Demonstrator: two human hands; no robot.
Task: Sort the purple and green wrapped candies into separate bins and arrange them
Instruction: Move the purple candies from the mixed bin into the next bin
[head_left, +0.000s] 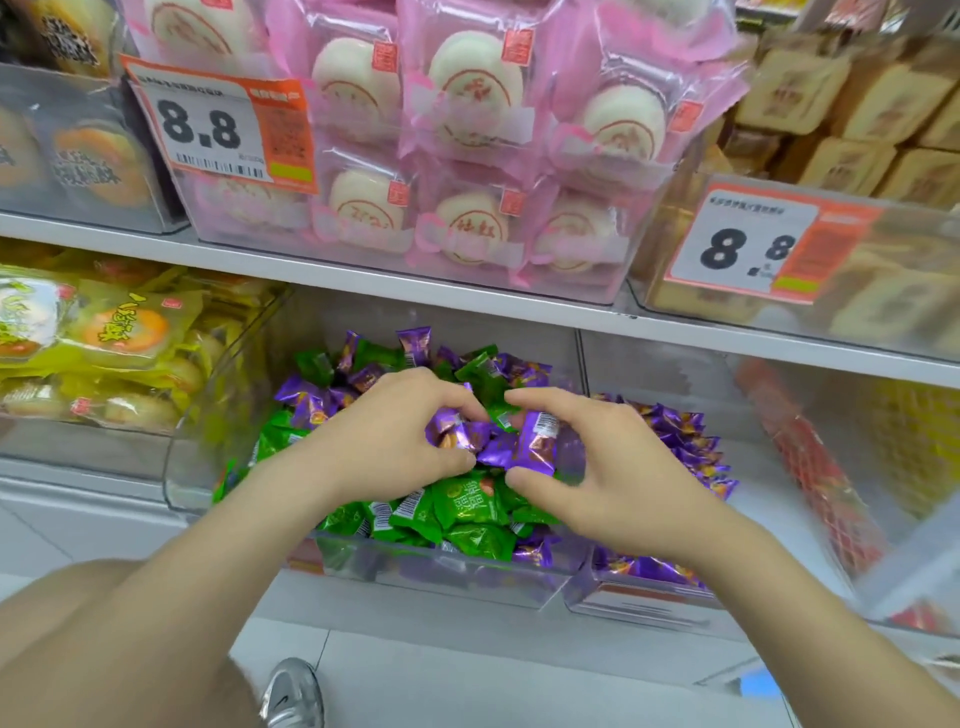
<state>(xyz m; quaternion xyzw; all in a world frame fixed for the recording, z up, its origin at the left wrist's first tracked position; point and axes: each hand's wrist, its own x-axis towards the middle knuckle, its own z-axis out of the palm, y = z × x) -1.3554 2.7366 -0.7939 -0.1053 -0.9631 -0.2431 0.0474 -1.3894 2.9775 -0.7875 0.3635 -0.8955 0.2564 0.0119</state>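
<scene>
On the lower shelf (78, 509), a clear bin (447, 566) is noted near the front edge, filled with green candies (467, 501) and purple candies (306, 397) mixed together. Over its middle, a small cluster of purple pieces (498, 449) is pinched between the curled fingers and thumbs of the left hand (395, 431) and the right hand (597, 467), whose fingertips nearly meet. Just beside it on the right, a second clear bin (649, 597) is seen holding a purple-only pile (685, 436).

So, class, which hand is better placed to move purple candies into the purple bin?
Likely right: the right hand pinches purple candies and is nearest the purple bin; the left hand is farther away.
</scene>
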